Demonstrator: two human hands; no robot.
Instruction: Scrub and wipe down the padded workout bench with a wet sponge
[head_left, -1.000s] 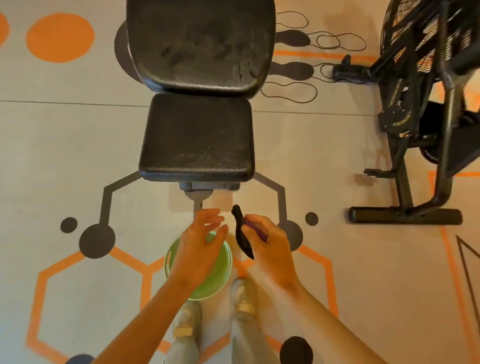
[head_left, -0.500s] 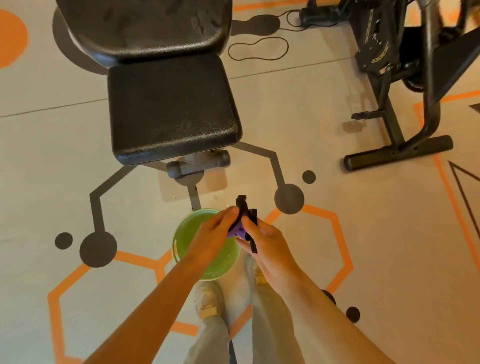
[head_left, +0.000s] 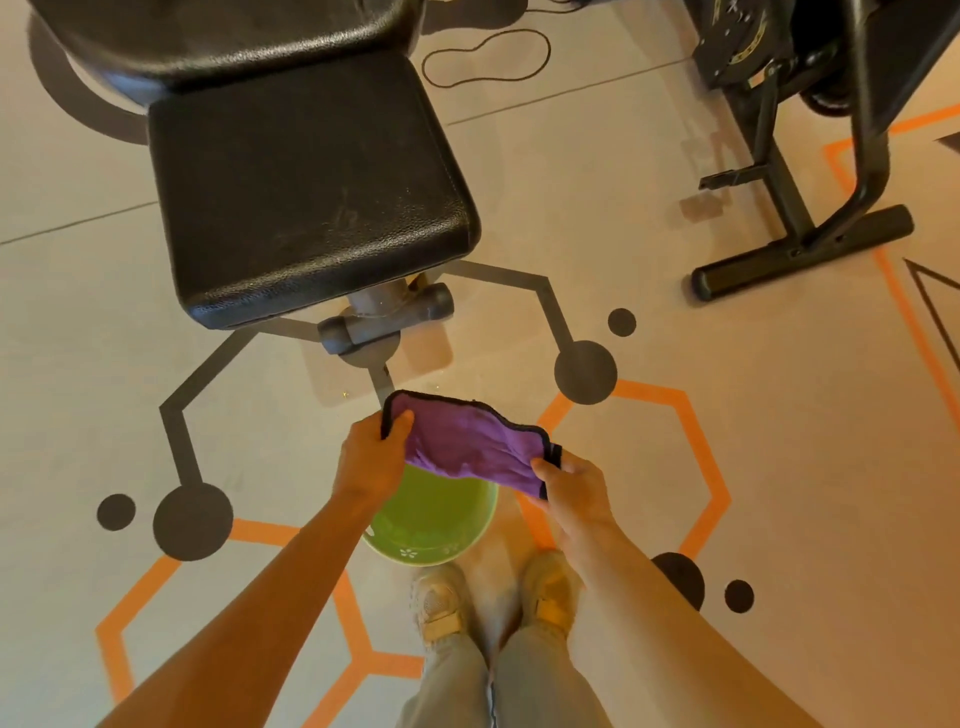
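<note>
A purple cloth with a black edge is stretched open between my two hands. My left hand pinches its left corner and my right hand pinches its right corner. The cloth hangs over a green bowl on the floor, just in front of my feet. The black padded bench seat stands beyond the bowl, with its backrest pad at the top of the view. Neither hand touches the bench.
An exercise bike with a black floor bar stands at the right. A thin dark cord loop lies on the floor behind the bench. The bench's grey foot sits between seat and bowl. My shoes are beside the bowl.
The cloth, bunched up in my right hand a second ago, is now spread open between both hands above the bowl. My view has shifted, so the bench sits further up and left.
</note>
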